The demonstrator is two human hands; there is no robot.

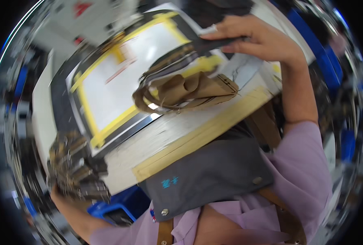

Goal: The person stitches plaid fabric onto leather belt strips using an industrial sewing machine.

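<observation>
My right hand (pixel 259 38) is at the far right of the work table, its thumb and fingers closed on the dark end of a zippered fabric piece (pixel 181 92). This piece looks like a part-sewn pouch, with brown cloth, a curved zipper and a dark patterned side. It hangs over the table and partly covers a yellow-taped white sheet (pixel 120 77). At the table's near left corner, a bundle of dark brown patterned pieces (pixel 77 167) covers my left hand. Only the left forearm (pixel 77 214) shows, reaching up to the bundle, so its fingers are hidden.
The work table (pixel 144 139) has a yellow-taped near edge. A sewing machine part (pixel 118 45) seems to stand at the sheet's far side, blurred. Below the table's near left edge is a blue bin (pixel 126 204). A grey apron (pixel 214 171) covers my front.
</observation>
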